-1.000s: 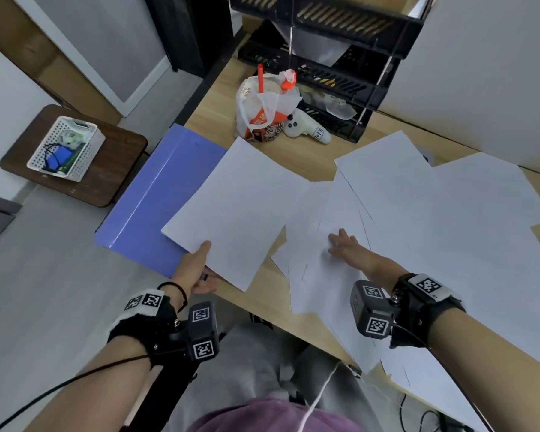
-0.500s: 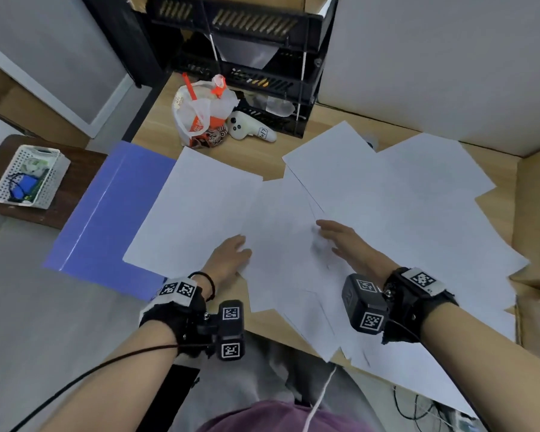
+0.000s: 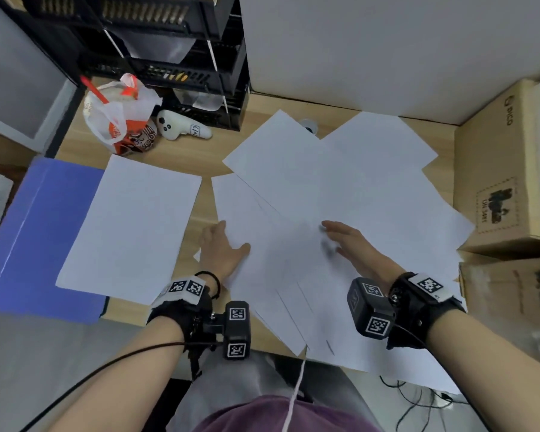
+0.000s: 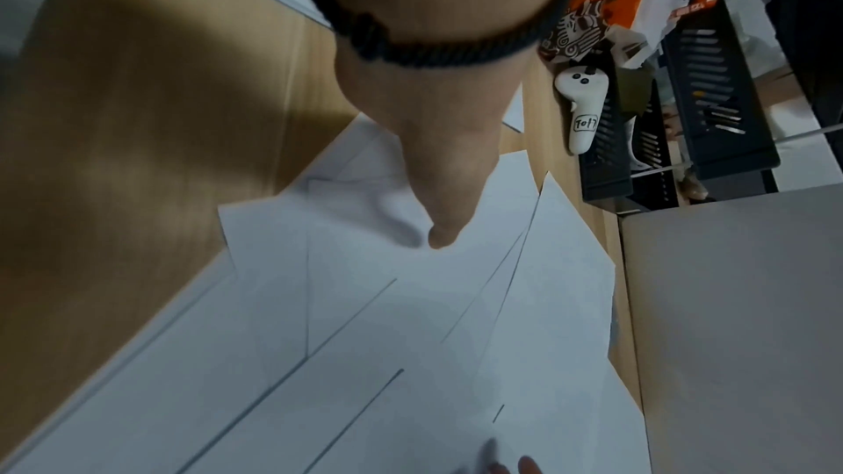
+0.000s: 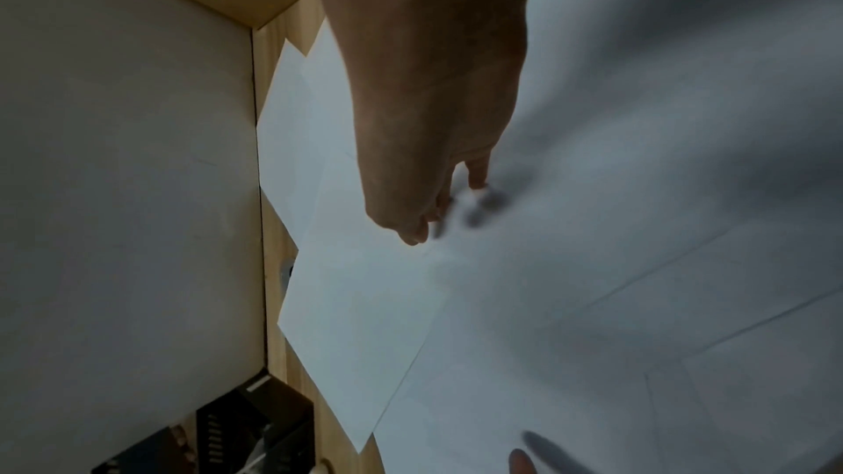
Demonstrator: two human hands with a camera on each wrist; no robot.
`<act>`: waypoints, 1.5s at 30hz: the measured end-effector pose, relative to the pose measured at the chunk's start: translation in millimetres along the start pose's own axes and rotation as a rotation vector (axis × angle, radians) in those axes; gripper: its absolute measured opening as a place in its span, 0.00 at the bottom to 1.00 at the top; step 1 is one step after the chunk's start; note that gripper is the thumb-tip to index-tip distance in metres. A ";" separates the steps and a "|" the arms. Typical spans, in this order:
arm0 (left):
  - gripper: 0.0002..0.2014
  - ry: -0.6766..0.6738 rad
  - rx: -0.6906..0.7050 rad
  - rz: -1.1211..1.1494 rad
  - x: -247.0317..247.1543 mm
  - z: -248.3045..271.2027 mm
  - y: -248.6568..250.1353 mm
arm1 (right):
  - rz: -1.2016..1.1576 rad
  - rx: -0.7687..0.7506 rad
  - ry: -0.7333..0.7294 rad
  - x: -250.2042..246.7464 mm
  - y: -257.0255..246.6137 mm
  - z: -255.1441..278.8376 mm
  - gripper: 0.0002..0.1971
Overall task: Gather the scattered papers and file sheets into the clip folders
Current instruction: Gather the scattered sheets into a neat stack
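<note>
A blue clip folder (image 3: pixel 28 232) lies at the desk's left end, with one white sheet (image 3: pixel 131 226) resting partly on it. Several loose white papers (image 3: pixel 340 194) overlap across the middle and right of the desk. My left hand (image 3: pixel 222 246) lies flat on the pile's left edge, and its thumb (image 4: pixel 440 215) presses on the top sheets (image 4: pixel 410 337). My right hand (image 3: pixel 345 241) is spread over the middle of the pile, and its fingertips (image 5: pixel 476 175) touch the paper (image 5: pixel 547 301). Neither hand holds anything.
A black tray rack (image 3: pixel 169 57) stands at the back, with a plastic bag holding a cup (image 3: pixel 119 120) and a white controller (image 3: pixel 181 127) in front of it. Cardboard boxes (image 3: pixel 505 169) line the right side. Some papers overhang the near desk edge.
My left hand has let go of the single sheet, which now lies on the blue folder, and has moved right onto the pile. My right hand has slid a little farther over the papers.
</note>
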State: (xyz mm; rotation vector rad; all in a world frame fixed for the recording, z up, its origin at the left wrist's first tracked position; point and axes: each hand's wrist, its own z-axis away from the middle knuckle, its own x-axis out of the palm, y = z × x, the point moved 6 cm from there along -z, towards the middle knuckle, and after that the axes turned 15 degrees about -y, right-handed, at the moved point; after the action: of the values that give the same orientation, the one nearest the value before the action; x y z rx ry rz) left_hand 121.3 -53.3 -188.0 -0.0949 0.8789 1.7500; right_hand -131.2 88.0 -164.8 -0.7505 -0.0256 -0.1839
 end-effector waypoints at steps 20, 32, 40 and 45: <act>0.11 0.054 0.178 0.465 -6.2 24.3 76.0 | 0.123 0.005 -0.032 -14.7 18.2 8.4 0.27; 0.09 0.068 0.589 0.121 -75.1 141.4 186.5 | 0.320 0.035 -0.006 -5.8 12.8 0.4 0.33; 0.15 0.262 0.979 0.142 -123.8 221.8 251.3 | 0.247 0.066 0.002 -19.7 16.2 14.3 0.30; 0.04 0.358 1.151 0.473 -141.8 237.9 259.1 | 0.121 0.030 0.053 -18.9 -5.8 41.4 0.20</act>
State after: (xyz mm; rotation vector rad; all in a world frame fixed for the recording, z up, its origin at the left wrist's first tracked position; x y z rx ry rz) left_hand 37.5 -50.8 181.9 0.6150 2.1789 1.3895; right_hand -149.0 115.0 -132.2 -0.7145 0.0669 -0.0878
